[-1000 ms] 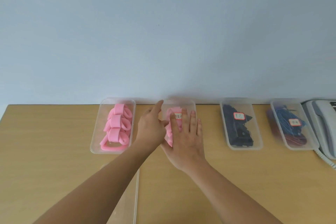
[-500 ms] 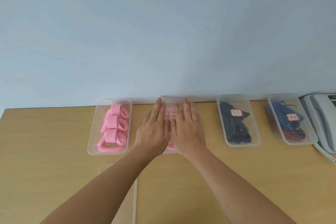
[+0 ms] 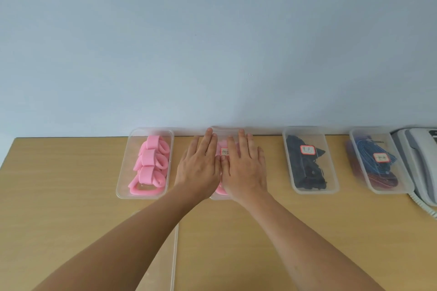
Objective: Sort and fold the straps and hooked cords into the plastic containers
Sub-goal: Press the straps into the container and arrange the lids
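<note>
Pink straps (image 3: pixel 221 190): seen only in glimpses under a clear lid, inside the second container (image 3: pixel 228 130) from the left, at 12 o'clock on the desk (image 3: pixel 59 196) against the wall.
Label (image 3: pixel 225 151): small white tag with a red border, showing between the two hands.
Left hand (image 3: pixel 199 164): palm down, flat on the lid's left half, fingers straight and close together, gripping nothing.
Right hand (image 3: pixel 244 166): palm down, flat on the lid's right half, fingers straight and slightly spread, gripping nothing; thumb touches the left hand.
Open container (image 3: pixel 132 160): at 11 o'clock, no lid, filled with rolled pink straps (image 3: pixel 152 165).
Black strap container (image 3: pixel 289 160): at 1 o'clock, lidded and labelled.
Corded container (image 3: pixel 402 188): at 2 o'clock, lidded, holding blue and red cords.
Loose lid (image 3: pixel 173 255): clear, lying at 7 o'clock, partly under the left forearm.
Telephone (image 3: pixel 423 165): pale grey, at the desk's far right edge.
</note>
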`<state>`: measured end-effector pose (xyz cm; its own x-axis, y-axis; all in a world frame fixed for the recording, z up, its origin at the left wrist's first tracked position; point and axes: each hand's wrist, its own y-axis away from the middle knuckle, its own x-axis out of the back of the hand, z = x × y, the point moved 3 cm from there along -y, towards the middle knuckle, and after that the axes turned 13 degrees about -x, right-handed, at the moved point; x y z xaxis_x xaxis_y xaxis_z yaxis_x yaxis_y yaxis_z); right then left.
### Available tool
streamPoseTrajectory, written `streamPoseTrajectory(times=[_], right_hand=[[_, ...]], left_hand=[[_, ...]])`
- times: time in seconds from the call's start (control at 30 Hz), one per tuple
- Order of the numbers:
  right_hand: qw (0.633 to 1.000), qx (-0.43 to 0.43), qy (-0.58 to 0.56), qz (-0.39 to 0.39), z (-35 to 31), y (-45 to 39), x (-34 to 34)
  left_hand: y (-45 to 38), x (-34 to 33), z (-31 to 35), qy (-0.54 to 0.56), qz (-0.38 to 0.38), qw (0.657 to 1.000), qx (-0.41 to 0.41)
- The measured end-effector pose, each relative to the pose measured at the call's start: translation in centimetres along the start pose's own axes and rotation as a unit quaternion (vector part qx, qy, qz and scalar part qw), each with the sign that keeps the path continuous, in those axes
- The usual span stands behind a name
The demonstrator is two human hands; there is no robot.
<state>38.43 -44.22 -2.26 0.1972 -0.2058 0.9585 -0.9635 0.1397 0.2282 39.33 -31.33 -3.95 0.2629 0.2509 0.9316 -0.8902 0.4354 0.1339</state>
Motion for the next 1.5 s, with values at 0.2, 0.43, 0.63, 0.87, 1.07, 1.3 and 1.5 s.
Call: streamPoseTrajectory(times=[0.2, 0.43, 0.63, 0.87, 1.07, 1.3, 1.5], right_hand=[[0.99, 0.01, -0.05, 0.131, -0.5, 2.3, 2.5], [0.965, 0.065, -0.163, 0.195, -7.3, 13.8, -2.4], [0.999, -0.031, -0.022, 0.038, -13.7, 21.1, -9.7], [0.994, -0.063, 0.034, -0.077, -16.0, 23.3, -11.3], [1.0, -0.025, 0.006, 0.017, -18.2, 24.2, -7.3], [0.991, -0.015, -0.018, 0.134, -19.9, 17.1, -2.7], [0.998, -0.032, -0.003, 0.063, -21.1, 9.9, -2.6]], left_hand=[[2.6, 4.8, 0.5, 0.089, 0.104, 0.991, -0.013], [14.7, 5.8, -5.7, 0.084, 0.327, 0.94, -0.053], [24.6, 2.7, -12.2, 0.084, 0.297, 0.951, 0.012], [28.7, 2.7, -15.1, 0.123, 0.233, 0.964, 0.04], [27.6, 4.1, -15.4, 0.156, 0.218, 0.962, 0.057], [22.3, 8.0, -15.4, 0.294, 0.202, 0.923, 0.146], [17.4, 9.2, -15.1, 0.39, 0.181, 0.879, 0.209]])
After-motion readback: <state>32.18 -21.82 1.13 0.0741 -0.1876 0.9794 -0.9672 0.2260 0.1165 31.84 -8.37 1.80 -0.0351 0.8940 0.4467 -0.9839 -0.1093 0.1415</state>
